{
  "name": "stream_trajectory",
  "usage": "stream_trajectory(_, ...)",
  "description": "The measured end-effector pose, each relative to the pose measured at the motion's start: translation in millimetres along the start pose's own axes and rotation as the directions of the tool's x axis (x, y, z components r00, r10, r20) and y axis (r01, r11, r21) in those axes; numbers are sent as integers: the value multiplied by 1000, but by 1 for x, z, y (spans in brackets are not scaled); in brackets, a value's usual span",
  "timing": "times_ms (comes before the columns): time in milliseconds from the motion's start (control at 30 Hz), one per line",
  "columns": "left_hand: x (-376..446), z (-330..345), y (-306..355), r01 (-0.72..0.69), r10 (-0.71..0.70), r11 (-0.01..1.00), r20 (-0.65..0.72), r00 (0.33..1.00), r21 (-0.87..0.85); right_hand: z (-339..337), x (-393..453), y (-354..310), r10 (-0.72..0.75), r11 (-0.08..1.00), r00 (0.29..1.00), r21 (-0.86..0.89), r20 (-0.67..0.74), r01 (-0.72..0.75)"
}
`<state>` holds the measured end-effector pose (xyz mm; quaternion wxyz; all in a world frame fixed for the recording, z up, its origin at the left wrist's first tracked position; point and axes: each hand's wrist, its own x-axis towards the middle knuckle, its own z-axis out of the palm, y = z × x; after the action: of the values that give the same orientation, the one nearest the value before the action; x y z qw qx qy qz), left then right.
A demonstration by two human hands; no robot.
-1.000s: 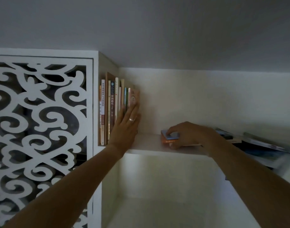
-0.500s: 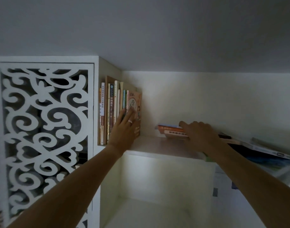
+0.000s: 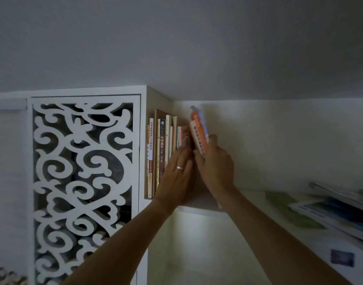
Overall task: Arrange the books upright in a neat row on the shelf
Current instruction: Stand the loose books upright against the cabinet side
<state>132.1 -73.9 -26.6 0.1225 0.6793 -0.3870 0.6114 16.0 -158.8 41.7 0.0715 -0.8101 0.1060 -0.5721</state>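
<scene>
Nearest the camera, two bare forearms reach up and away toward the left end of a white shelf (image 3: 248, 195). At that end the left hand (image 3: 175, 176) lies flat with straight fingers against the outermost cover of a row of upright books (image 3: 166, 153), its palm covering their lower part; a ring (image 3: 180, 167) shows on one finger. Just beside it, touching or nearly touching, the right hand (image 3: 215, 167) curls its fingers and thumb round the lower part of an orange-spined book (image 3: 199, 131), with what looks like a second, bluish volume pressed against its right side, though blur makes that uncertain. This held book stands almost upright, its top tilted slightly left, at the right end of the row and close against the pinkish cover of the last standing book (image 3: 185, 136). The row itself is packed against the shelf's left wall, spines facing out, a dark spine with pale characters among them. Left of that wall a white fretwork panel (image 3: 81, 171) with scrolling cut-outs fills the cabinet front. Along the shelf toward its right end, well apart from the hands, a green book (image 3: 293, 210) lies flat, and beyond it a loose pile of flat books (image 3: 337, 210) overlaps toward the right edge, blurred. Behind everything rise the pale back wall and a grey ceiling.
</scene>
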Motion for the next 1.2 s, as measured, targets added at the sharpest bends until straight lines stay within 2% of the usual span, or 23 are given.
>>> stream_trajectory(100,-1,-4,-2,20,-39,973,-76,996,-228,16,1,5,-6,996,994,94,109,-4)
stream_trajectory(167,-2,-9,-3,8,-57,925,-117,991,-380,14,3,18,-25,958,974,284,226,-41)
stream_trajectory(233,-3,-11,-5,22,-71,900,-96,993,-434,6,4,36,-92,878,917,466,388,-108)
stream_trajectory(267,-3,-10,-5,37,-78,895,-76,994,-444,3,4,46,-120,852,865,498,486,-161)
stream_trajectory(333,-2,-8,-6,61,-90,883,-39,995,-466,-4,3,64,-159,864,713,446,683,-235)
stream_trajectory(400,-1,-8,-6,53,-78,873,-31,996,-485,-15,0,76,-168,907,575,354,801,-227)
stream_trajectory(433,-1,-9,-6,45,-69,876,-32,997,-480,-21,-1,77,-146,933,542,297,827,-202)
stream_trajectory(500,-1,-11,-6,39,-62,883,-34,998,-468,-30,-3,73,-87,968,561,203,823,-147)
stream_trajectory(567,-1,-14,-5,53,-73,890,-27,997,-453,-31,-4,66,-77,977,628,185,774,-108)
stream_trajectory(667,-1,-20,-5,64,-89,909,-41,995,-412,-23,-10,46,-126,951,713,289,689,-111)
stream_trajectory(733,-2,-20,-5,80,-109,888,-38,993,-452,-6,-16,29,-117,920,773,361,624,-152)
stream_trajectory(833,-6,-12,-7,103,-119,891,-8,993,-443,30,-26,9,-108,877,828,445,550,-181)
stream_trajectory(900,-7,-7,-8,44,-53,935,-17,998,-352,39,-27,8,-111,916,813,376,571,-139)
stream_trajectory(933,-6,-7,-8,1,-17,934,-41,999,-358,34,-26,8,-87,955,771,273,631,-116)
stream_trajectory(1000,-4,-12,-8,-63,17,907,-114,993,-416,23,-27,11,54,996,677,11,734,-92)
stream_trajectory(1033,-2,-14,-9,-87,33,905,-136,990,-416,20,-28,14,82,997,683,-56,726,-61)
stream_trajectory(1067,0,-16,-9,-115,63,915,-143,988,-388,19,-30,15,63,998,717,-64,694,-26)
stream_trajectory(1133,2,-13,-10,-184,157,943,-120,980,-277,19,-35,17,-24,999,764,36,645,2)
stream_trajectory(1200,3,-11,-12,-236,229,955,-59,972,-180,23,-42,22,-48,978,761,184,647,-95)
